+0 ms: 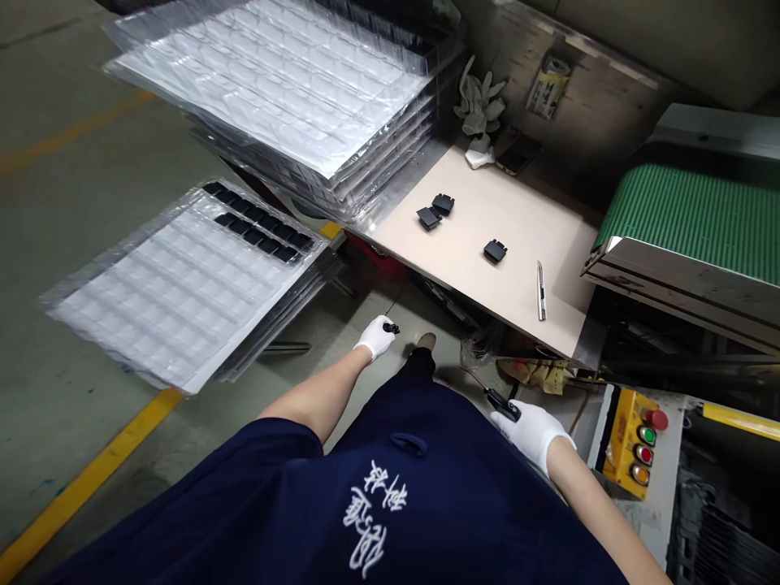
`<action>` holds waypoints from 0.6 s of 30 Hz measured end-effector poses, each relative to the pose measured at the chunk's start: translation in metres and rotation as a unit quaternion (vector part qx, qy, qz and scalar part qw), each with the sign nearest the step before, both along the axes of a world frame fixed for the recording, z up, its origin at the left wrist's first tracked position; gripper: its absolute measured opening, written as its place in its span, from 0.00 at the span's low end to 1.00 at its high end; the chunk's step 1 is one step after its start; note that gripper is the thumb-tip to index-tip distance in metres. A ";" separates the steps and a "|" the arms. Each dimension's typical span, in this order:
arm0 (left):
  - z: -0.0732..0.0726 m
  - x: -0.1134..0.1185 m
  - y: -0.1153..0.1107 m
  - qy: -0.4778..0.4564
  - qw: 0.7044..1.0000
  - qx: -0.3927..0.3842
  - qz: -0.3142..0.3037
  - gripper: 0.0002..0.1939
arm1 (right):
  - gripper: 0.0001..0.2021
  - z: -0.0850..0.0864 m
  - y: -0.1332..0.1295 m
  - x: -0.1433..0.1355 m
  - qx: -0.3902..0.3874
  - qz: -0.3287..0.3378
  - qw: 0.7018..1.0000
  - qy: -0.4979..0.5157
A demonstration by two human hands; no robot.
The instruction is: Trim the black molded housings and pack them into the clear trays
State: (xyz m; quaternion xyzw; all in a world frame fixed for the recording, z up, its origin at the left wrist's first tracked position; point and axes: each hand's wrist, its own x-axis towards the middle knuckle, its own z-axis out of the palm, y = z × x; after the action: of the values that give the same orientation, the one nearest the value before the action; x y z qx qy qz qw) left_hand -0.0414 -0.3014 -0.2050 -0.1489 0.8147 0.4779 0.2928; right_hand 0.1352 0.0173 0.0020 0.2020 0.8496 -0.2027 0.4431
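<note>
My left hand (pixel 376 338), in a white glove, hangs low over the floor beside the table. Its fingers are closed around a small black plastic part (pixel 391 328), mostly hidden by the glove. My right hand (pixel 531 432), also gloved, is near my body on the other side, closed on another black plastic part (pixel 503 404). On the table's beige mat (pixel 463 284) lie several similar parts: a pair touching or nearly so, with one black part (pixel 443 204) behind the other, and a single black part (pixel 496 251) apart to the right.
A utility knife (pixel 542 291) lies on the mat. Left stands a tray stack (pixel 201 325) whose top tray holds several black parts; a taller tray stack (pixel 390 154) is behind. Gloves (pixel 478 97) and a phone (pixel 519 153) lie at the back. Right are a green conveyor (pixel 695 211) and a yellow button box (pixel 630 443).
</note>
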 end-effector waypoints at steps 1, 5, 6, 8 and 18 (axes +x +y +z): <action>0.001 -0.001 -0.003 0.019 0.999 -0.020 -0.034 0.19 | 0.15 0.000 0.000 -0.001 -0.001 -0.001 1.000 0.002; 0.001 -0.004 -0.007 0.076 0.981 -0.072 -0.162 0.18 | 0.15 -0.005 -0.002 -0.002 -0.024 -0.004 1.000 0.014; 0.000 -0.004 -0.007 0.086 0.975 -0.079 -0.189 0.18 | 0.15 -0.007 -0.002 -0.002 -0.023 -0.007 1.000 0.017; -0.001 -0.003 -0.006 0.100 0.963 -0.090 -0.235 0.17 | 0.16 -0.010 -0.003 -0.002 -0.023 -0.014 0.999 0.021; 0.002 -0.010 -0.019 0.132 0.948 -0.067 -0.281 0.16 | 0.15 -0.015 -0.006 -0.005 -0.057 -0.029 0.998 0.028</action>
State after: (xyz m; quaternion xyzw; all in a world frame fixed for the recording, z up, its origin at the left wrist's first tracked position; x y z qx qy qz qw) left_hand -0.0518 -0.3202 -0.2027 0.1316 0.8852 0.3355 0.2942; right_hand 0.1306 0.0115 -0.0133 0.1950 0.8426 -0.2687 0.4239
